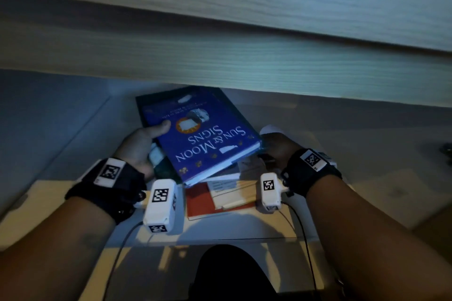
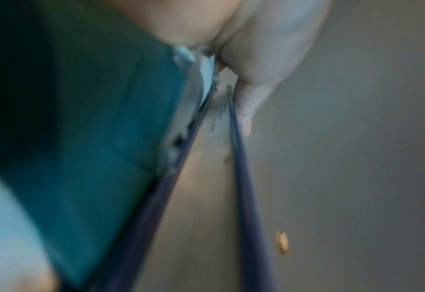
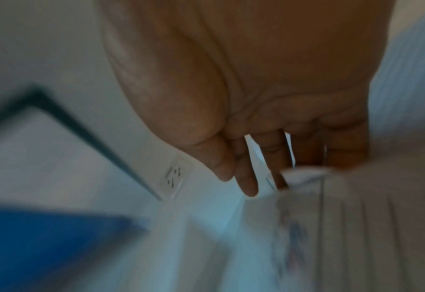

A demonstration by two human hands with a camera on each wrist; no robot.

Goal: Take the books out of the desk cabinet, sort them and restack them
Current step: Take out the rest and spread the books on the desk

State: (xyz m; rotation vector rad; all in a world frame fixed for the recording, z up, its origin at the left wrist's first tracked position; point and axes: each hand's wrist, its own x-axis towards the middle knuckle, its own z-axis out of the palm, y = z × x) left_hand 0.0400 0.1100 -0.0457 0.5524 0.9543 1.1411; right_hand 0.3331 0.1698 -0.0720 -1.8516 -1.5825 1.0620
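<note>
left hand (image 1: 141,146): grips the left edge of the blue book, thumb (image 1: 160,127) flat on the cover, the other fingers under it and out of sight; in the left wrist view the thumb (image 2: 246,106) lies along a thin dark cover edge.
right hand (image 1: 277,146): reaches under the right corner of the blue book, dim in shadow; in the right wrist view the fingers (image 3: 246,177) point down, slightly parted, their tips among white pages (image 3: 303,173); whether they clamp anything cannot be told.
blue book (image 1: 200,134): hardback titled "sun & moon signs", title upside down to the wearer, tilted, its near corner raised over the stack, its far end under the wooden desk edge.
dark green book (image 1: 162,168): just under the blue book on the left, touching the left palm; shows teal (image 2: 101,138) in the left wrist view.
red book (image 1: 198,203): lowest visible of the stack, flat on the pale surface.
white papers (image 1: 232,190): lying on the red book, under the blue book's near corner.
pale surface (image 1: 232,227): light board that bears the stack, between the two forearms.
desk edge (image 1: 220,63): pale wood-grain band across the upper view, overhanging the books.
wrist cameras (image 1: 160,205): white boxes with black-and-white markers, on black straps, cables trailing toward the wearer.
</note>
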